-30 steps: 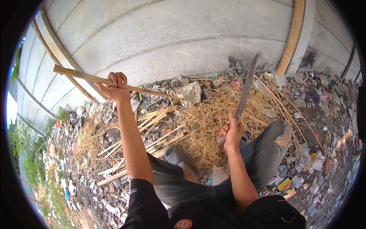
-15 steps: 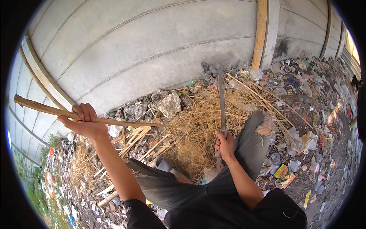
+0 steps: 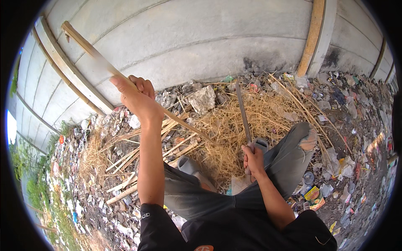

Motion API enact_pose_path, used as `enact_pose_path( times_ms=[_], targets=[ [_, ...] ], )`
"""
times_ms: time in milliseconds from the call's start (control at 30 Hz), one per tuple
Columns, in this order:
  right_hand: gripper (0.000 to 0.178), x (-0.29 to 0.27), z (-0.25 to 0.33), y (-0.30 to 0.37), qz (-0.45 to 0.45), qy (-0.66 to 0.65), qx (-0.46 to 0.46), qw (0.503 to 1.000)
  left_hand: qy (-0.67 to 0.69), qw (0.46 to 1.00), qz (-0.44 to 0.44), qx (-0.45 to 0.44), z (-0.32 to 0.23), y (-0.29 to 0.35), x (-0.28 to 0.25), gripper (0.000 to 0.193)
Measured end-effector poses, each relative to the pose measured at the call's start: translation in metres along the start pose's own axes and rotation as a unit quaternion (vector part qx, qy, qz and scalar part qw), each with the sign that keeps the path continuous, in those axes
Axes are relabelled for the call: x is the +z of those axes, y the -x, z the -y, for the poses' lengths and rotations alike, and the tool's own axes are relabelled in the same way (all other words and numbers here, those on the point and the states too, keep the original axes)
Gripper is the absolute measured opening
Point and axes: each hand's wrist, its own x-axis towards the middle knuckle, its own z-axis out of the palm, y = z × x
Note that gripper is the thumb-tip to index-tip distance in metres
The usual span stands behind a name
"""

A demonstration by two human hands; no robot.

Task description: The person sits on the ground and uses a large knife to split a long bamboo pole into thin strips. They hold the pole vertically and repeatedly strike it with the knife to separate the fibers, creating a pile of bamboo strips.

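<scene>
Concrete walling (image 3: 197, 54) backs litter (image 3: 96, 188), straw (image 3: 222, 125), a rock (image 3: 202, 99) and the held stick (image 3: 86, 45).

grey panel wall (image 3: 201, 25) | tan post (image 3: 311, 39) | pale rock (image 3: 202, 99) | yellow packet (image 3: 312, 193)

The stick (image 3: 88, 47) is showing matt wood; right of the rough rock (image 3: 202, 100), the machete (image 3: 243, 111) is showing dull metal; behind the rock, the wall (image 3: 188, 54) is resembling concrete.

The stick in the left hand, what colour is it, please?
Light yellowish brown; the stick shows best in the head view.
</scene>
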Motion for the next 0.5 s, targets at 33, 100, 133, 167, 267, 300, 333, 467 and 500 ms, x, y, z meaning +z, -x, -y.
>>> enact_pose_path(
  times_ms=[33, 100, 133, 167, 267, 300, 333, 467, 500],
  targets=[
    [0.03, 0.004, 0.001, 0.002, 0.004, 0.017, 0.003, 1.0, -0.006, 1.0, -0.007, 0.003, 0.021, 0.003, -0.003, 0.066],
    [0.034, 0.007, 0.001, 0.004, -0.001, 0.049, -0.003, 0.999, -0.026, 0.999, 0.004, 0.028, 0.052, 0.005, -0.003, 0.067],
    [0.037, 0.009, 0.002, 0.004, -0.005, 0.064, -0.006, 0.998, -0.006, 1.0, 0.002, 0.023, 0.059, 0.002, 0.001, 0.065],
    [0.038, 0.012, 0.007, 0.003, 0.015, 0.056, -0.004, 0.998, 0.016, 1.0, -0.001, 0.018, 0.063, -0.003, 0.006, 0.063],
    [0.044, 0.025, 0.048, 0.005, 0.065, 0.035, -0.033, 0.997, 0.079, 0.997, -0.008, -0.011, 0.075, -0.017, 0.022, 0.053],
    [0.046, 0.035, 0.072, 0.004, 0.077, 0.021, -0.066, 0.995, 0.09, 0.996, -0.011, -0.009, 0.082, -0.021, 0.027, 0.052],
    [0.049, 0.046, 0.097, 0.005, 0.088, 0.005, -0.098, 0.991, 0.099, 0.995, -0.012, -0.008, 0.089, -0.026, 0.03, 0.051],
    [0.048, 0.071, 0.19, 0.03, 0.106, -0.138, -0.269, 0.947, 0.107, 0.994, -0.017, -0.018, 0.108, -0.036, 0.045, 0.053],
    [0.048, 0.076, 0.196, 0.033, 0.112, -0.177, -0.313, 0.927, 0.069, 0.997, -0.019, -0.013, 0.105, -0.035, 0.048, 0.054]
  ],
)
